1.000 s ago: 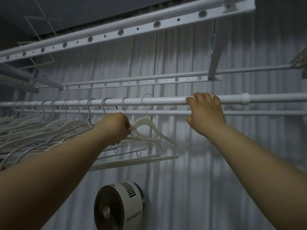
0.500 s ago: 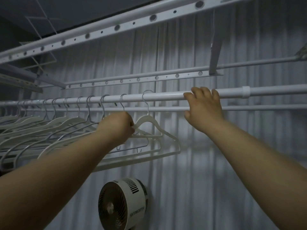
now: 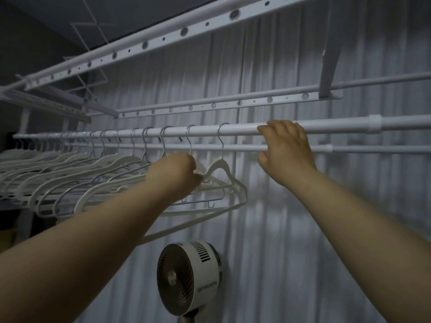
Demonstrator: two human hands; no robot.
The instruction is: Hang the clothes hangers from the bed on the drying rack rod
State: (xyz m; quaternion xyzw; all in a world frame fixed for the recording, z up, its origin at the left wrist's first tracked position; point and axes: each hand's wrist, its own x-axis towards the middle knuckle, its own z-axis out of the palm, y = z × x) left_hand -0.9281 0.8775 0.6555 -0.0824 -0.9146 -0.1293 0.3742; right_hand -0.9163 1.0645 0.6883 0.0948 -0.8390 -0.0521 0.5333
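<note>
Pinching the endmost hanger [image 3: 225,170], hooked on the rod [image 3: 242,130], with the left hand [image 3: 177,177]; gripping the rod beside it with the right hand [image 3: 285,151]. Probably nearing completion, judging by hangers [image 3: 93,165] lining the rod.

Rod [image 3: 242,129]: smooth white-coated metal tube with a slight sheen. Hangers [image 3: 219,163] on the rod: matt white plastic bodies; hooks [image 3: 221,141] of bare bright metal wire. Curtain [image 3: 303,229] behind the rod: matt pleated cloth. Fan [image 3: 207,271] below the rod: glossy white plastic housing.
</note>
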